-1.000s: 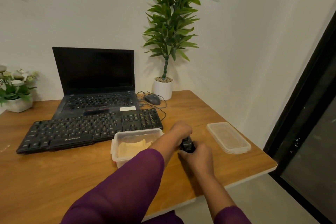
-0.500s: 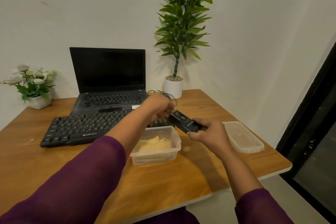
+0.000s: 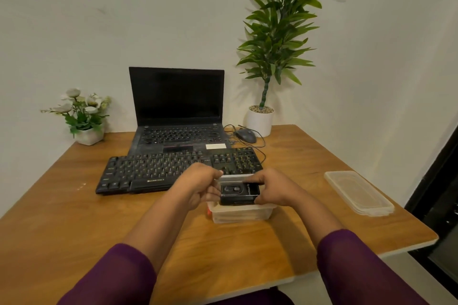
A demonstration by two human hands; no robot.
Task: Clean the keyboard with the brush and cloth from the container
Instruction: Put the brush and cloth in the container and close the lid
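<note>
Since half a second ago, black case (image 3: 238, 192) no longer tilted out to the right of the container (image 3: 240, 215); now level and squarely above it. Left hand (image 3: 198, 187) has drawn back from its reach across and sits at the case's left end.

Hands: both closed on the case. Left hand's fingers curl round the left end; right hand (image 3: 275, 188) grips the right end, thumb along the top edge. Case spans the gap between them, held just over the open tub. Cannot tell whether it touches the rim.

Task things: case looks like the brush's housing, though no bristles show, so a judgement only. Cloth not plainly visible; hands and case cover the tub's inside. Keyboard (image 3: 158, 171) lies just beyond the container on the table (image 3: 62, 230), in front of the laptop (image 3: 177, 111), untouched. Container's lid (image 3: 359, 193) lies off to the right, well apart.

Progress: early. Done: lid off, black case out of the tub and in hand. Left: open or extend the case to free the brush, sweep the keys, fetch the cloth, wipe down. No cleaning contact with the keyboard yet.

Around: mouse (image 3: 245, 135) with cable beside the laptop, potted plant (image 3: 260, 121) at the back right, small flower pot (image 3: 85, 131) at the back left.
</note>
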